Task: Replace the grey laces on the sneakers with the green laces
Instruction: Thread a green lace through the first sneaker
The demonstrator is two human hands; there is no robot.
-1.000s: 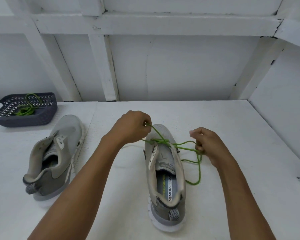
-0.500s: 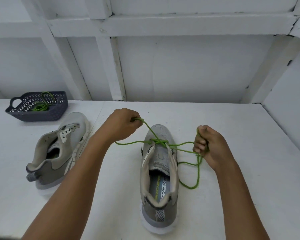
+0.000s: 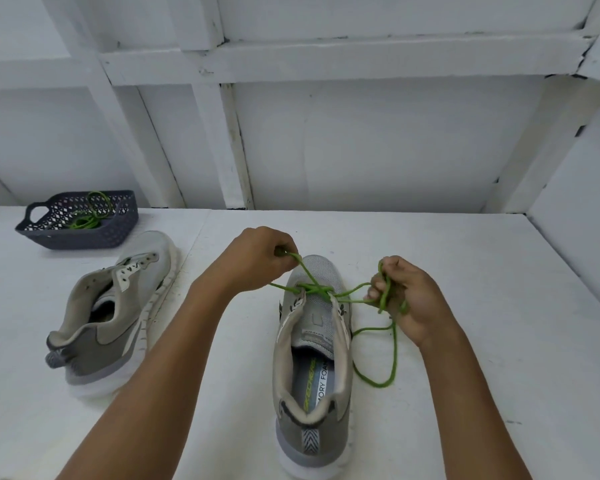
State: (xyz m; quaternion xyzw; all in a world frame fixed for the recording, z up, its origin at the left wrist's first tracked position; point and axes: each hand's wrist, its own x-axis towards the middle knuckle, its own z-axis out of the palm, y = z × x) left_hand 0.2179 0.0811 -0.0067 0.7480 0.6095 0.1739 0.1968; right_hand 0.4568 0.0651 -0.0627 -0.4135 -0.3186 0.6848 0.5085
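A grey sneaker stands in the middle of the white table, heel toward me, with a green lace crossed over its lowest eyelets near the toe. My left hand pinches one end of that lace just left of the toe. My right hand grips the other end to the right of the shoe, and a slack loop of lace hangs from it onto the table. A second grey sneaker without a lace lies to the left.
A dark perforated basket at the back left holds another green lace. White walls with wooden beams close the table at the back and on the right. The table is bare white on the right.
Both hands have drawn apart and the lace crossing at the toe has pulled tighter. My right hand has wound its end round the fingers. The view has shifted a little to the left.
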